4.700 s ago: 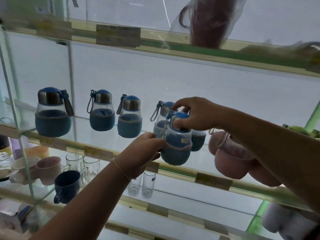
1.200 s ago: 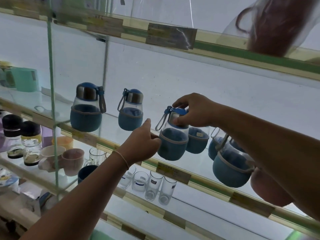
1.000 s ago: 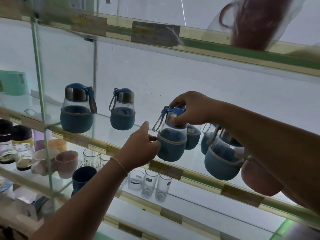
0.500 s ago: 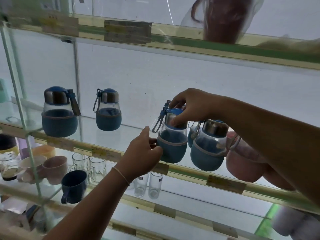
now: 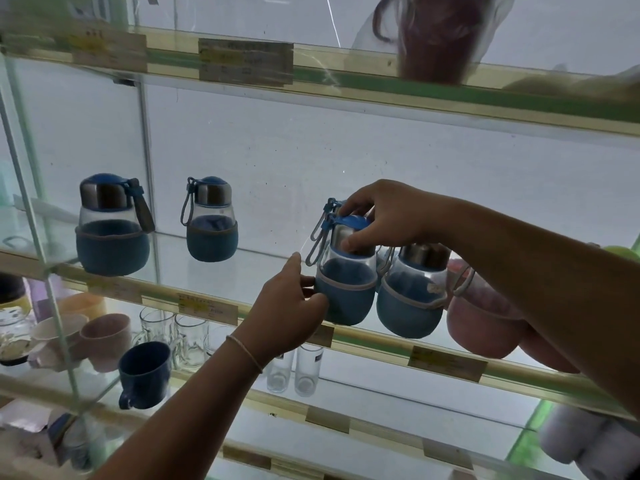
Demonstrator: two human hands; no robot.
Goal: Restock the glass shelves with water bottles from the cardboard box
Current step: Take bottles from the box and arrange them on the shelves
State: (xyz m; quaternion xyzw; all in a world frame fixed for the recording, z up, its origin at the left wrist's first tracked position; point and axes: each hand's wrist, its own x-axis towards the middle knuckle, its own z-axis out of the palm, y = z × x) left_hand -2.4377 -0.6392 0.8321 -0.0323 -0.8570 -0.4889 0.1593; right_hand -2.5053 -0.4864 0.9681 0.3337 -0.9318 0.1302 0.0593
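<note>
A small glass water bottle with a blue sleeve and blue cap point(image 5: 346, 292) stands near the front of the middle glass shelf point(image 5: 263, 285). My right hand point(image 5: 384, 216) grips its cap from above. My left hand point(image 5: 287, 306) holds the sleeve on its left side. Another blue bottle point(image 5: 412, 299) stands touching it on the right, with a third partly hidden behind. Two more blue bottles point(image 5: 112, 226) point(image 5: 211, 220) stand further left on the same shelf. The cardboard box is out of view.
Pink bottles point(image 5: 481, 320) sit under my right forearm. The shelf below carries mugs point(image 5: 143, 374), glass mugs and tumblers point(image 5: 308, 370). The top shelf holds a dark red jug in plastic point(image 5: 436, 32). A glass divider point(image 5: 31, 188) stands at left.
Over the earlier frames one bottle left the row at left, and the gripped bottle came to sit beside the right-hand cluster. Both hands keep their hold; the view has shifted.
</note>
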